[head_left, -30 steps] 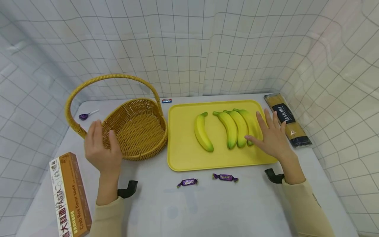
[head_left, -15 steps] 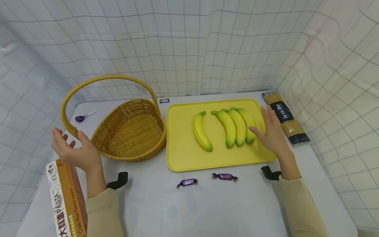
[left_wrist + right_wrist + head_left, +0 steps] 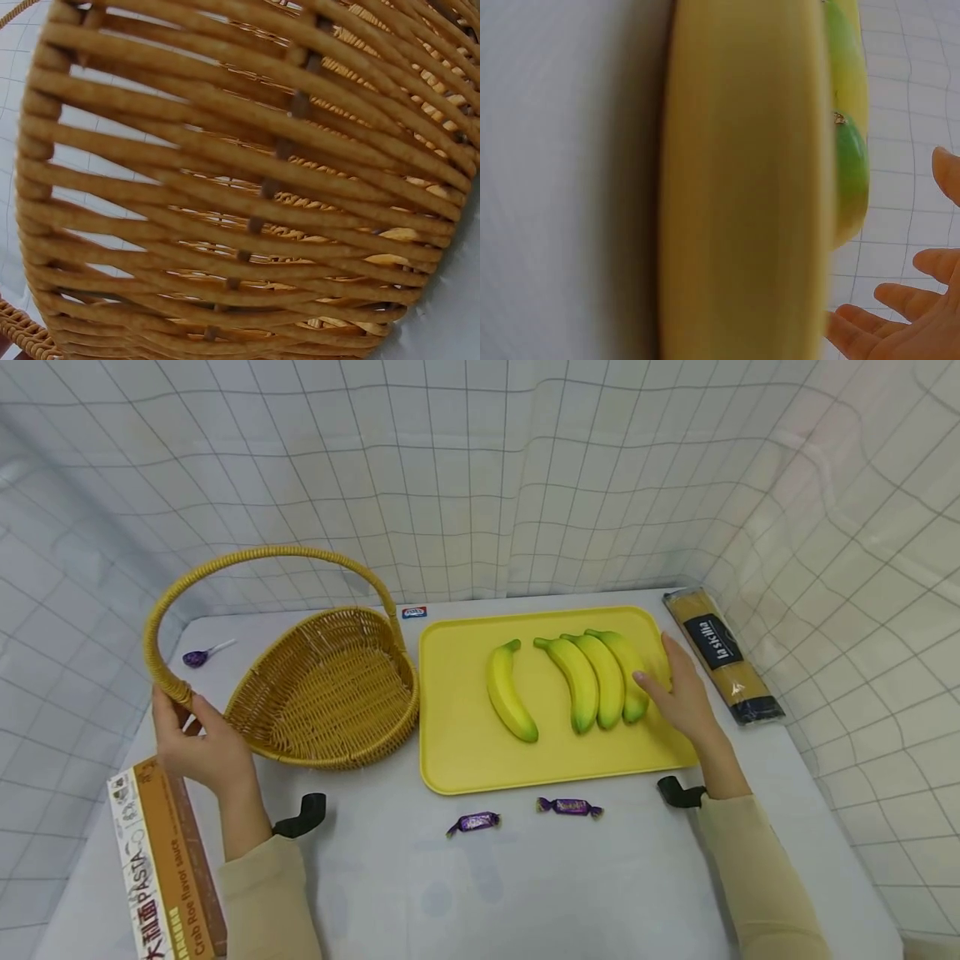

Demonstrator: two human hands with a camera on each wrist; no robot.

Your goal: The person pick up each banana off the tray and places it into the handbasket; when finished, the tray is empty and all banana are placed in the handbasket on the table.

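Observation:
My left hand (image 3: 206, 756) grips the left base of the handle on a wicker basket (image 3: 337, 706), thumb on the near side and fingers partly hidden behind it. The basket tilts, its inside facing me; its woven side (image 3: 225, 180) fills the left wrist view. My right hand (image 3: 686, 702) hovers over the right end of a yellow tray (image 3: 472, 768), fingers extended, thumb close to the rightmost of three side-by-side bananas (image 3: 576, 689). Whether the thumb touches it I cannot tell. A single banana (image 3: 510, 693) lies apart, left of them. The right wrist view shows spread fingers (image 3: 907, 300) beyond the tray's blurred edge (image 3: 746, 180).
Two purple wrapped candies (image 3: 476, 822) lie in front of the tray. At left are a pasta box (image 3: 168, 860) and a purple lollipop (image 3: 197, 657). A spaghetti pack (image 3: 723, 656) lies at right, and a small blue-red packet (image 3: 414, 612) behind. Gridded white curtains enclose the table.
My left hand has gone left to the basket handle and closed round its base. My right hand's fingers have drawn together from a wide spread, staying near the bananas.

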